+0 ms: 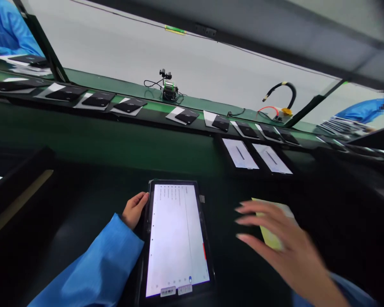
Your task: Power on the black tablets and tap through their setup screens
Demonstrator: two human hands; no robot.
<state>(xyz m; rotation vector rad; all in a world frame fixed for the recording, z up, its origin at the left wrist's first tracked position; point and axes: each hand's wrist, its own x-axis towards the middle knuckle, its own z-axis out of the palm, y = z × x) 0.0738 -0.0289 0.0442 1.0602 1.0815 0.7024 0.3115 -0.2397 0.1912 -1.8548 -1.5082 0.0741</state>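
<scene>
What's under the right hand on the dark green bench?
A pale yellow rectangular sheet lies beneath the bare right hand, on the dark green bench surface. The hand covers part of the sheet, so whatever lies beneath that part cannot be seen.

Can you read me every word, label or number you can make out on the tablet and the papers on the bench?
Tablet screen: lines of text, too small to read.
White labels on the tablet's lower edge: too blurred to read.
White sheets on the black trays: only a dark bar shows, no readable words.
No word, brand or number can be read anywhere in view.
</scene>
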